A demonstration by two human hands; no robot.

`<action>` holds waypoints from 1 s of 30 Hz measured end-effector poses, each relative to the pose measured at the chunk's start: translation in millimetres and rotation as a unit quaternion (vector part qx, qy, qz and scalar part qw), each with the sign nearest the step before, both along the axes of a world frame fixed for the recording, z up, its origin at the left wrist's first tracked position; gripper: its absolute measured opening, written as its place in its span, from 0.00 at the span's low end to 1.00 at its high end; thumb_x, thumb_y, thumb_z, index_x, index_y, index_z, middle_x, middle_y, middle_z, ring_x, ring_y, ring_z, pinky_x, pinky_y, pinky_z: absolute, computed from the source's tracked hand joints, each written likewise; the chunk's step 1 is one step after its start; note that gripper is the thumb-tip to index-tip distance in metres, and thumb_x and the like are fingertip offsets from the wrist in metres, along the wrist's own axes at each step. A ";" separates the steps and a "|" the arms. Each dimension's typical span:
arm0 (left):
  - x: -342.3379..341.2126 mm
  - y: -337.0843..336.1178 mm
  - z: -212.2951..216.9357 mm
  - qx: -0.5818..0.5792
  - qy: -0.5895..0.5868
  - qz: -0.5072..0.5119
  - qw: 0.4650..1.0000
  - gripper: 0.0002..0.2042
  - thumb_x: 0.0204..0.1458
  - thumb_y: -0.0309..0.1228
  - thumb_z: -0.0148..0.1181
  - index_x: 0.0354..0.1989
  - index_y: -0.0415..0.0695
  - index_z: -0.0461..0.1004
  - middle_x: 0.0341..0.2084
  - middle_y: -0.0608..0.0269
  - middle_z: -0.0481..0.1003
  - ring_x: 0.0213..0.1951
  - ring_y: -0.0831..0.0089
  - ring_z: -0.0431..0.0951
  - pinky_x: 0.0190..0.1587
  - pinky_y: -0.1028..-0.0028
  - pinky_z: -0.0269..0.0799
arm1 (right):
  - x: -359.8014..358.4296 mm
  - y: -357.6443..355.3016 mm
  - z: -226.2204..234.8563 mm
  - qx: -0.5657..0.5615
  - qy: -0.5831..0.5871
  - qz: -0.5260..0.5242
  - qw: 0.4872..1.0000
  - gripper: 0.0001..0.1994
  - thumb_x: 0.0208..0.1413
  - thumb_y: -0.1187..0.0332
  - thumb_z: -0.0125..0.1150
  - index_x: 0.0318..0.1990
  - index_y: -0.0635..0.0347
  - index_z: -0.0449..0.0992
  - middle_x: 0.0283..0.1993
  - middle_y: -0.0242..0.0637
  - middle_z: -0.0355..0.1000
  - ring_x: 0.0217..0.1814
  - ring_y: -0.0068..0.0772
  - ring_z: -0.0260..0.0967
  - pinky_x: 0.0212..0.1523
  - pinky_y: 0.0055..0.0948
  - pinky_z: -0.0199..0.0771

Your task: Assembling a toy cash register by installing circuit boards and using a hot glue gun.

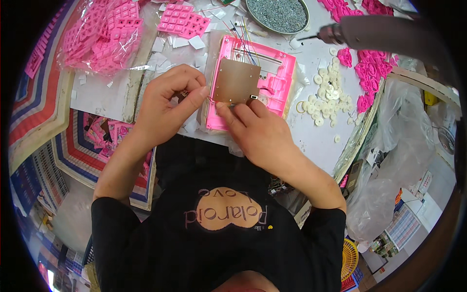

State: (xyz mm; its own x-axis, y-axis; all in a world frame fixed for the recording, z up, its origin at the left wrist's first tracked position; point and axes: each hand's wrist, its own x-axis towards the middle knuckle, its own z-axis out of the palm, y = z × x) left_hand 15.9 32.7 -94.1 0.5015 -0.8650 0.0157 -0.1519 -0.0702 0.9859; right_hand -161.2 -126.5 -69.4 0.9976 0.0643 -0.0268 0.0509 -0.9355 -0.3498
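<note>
A pink plastic housing [287,73] lies open side up on the table in front of me. Within it sits a flat brown circuit board [238,80], and thin coloured wires [243,36] stick out past the far edge. At the housing's left edge, my left hand [170,100] pinches a thin wire [211,99] between thumb and forefinger. My right hand [260,129] rests over the near side, its fingers bent and closed at the board's lower edge. What its fingertips hold, if anything, is hidden.
A round tin of small screws [279,14] stands at the back. An electric screwdriver [360,34] hangs at the far right, above white plastic discs [328,95] and pink parts [372,70]. At the left are a bag of pink keypads [104,36] and a striped box [73,141].
</note>
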 end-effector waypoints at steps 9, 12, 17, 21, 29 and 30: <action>-8.2 -11.5 7.8 0.028 0.260 -0.036 0.964 0.10 0.65 0.29 0.55 0.36 0.36 0.78 0.37 0.62 0.78 0.30 0.81 0.74 0.32 0.80 0.68 | -7.0 -9.4 5.5 0.035 0.032 0.020 0.999 0.19 0.54 0.66 0.65 0.53 0.61 0.77 0.43 0.34 0.69 0.45 0.38 0.68 0.40 0.34 0.77; -19.5 -14.0 10.8 -0.003 0.161 -0.036 0.986 0.04 0.61 0.23 0.57 0.38 0.36 0.77 0.37 0.62 0.78 0.31 0.79 0.74 0.34 0.78 0.70 | -12.8 -12.0 0.0 0.067 0.002 -0.013 0.998 0.17 0.52 0.70 0.66 0.50 0.63 0.79 0.42 0.36 0.72 0.44 0.40 0.70 0.41 0.33 0.78; -30.1 -20.2 23.1 0.004 -0.077 -0.117 0.990 0.07 0.51 0.18 0.61 0.38 0.38 0.75 0.34 0.60 0.76 0.31 0.74 0.76 0.33 0.75 0.71 | -16.0 -20.0 9.7 0.246 -0.146 -0.133 0.949 0.13 0.49 0.73 0.68 0.43 0.63 0.79 0.40 0.40 0.75 0.38 0.41 0.72 0.38 0.33 0.75; -39.4 -28.7 24.0 -0.015 -0.133 -0.138 0.981 0.09 0.48 0.15 0.61 0.37 0.38 0.74 0.35 0.58 0.76 0.32 0.71 0.76 0.35 0.75 0.71 | -14.7 -19.4 2.6 0.364 -0.191 -0.178 0.894 0.07 0.51 0.78 0.69 0.39 0.61 0.81 0.33 0.38 0.78 0.29 0.32 0.75 0.30 0.27 0.74; -37.4 -25.8 23.7 -0.008 -0.098 -0.115 0.988 0.09 0.48 0.13 0.59 0.37 0.37 0.75 0.35 0.57 0.77 0.32 0.71 0.76 0.34 0.76 0.71 | -26.8 -22.7 9.8 0.378 -0.126 -0.261 0.879 0.12 0.51 0.75 0.70 0.44 0.62 0.80 0.35 0.38 0.78 0.31 0.30 0.76 0.31 0.25 0.76; -38.2 -25.7 23.7 -0.009 -0.098 -0.114 0.989 0.09 0.48 0.13 0.59 0.37 0.37 0.75 0.34 0.58 0.77 0.32 0.71 0.76 0.34 0.76 0.71 | -27.0 -21.2 11.0 0.374 -0.112 -0.255 0.885 0.13 0.51 0.74 0.70 0.45 0.62 0.80 0.35 0.38 0.78 0.31 0.29 0.76 0.31 0.25 0.77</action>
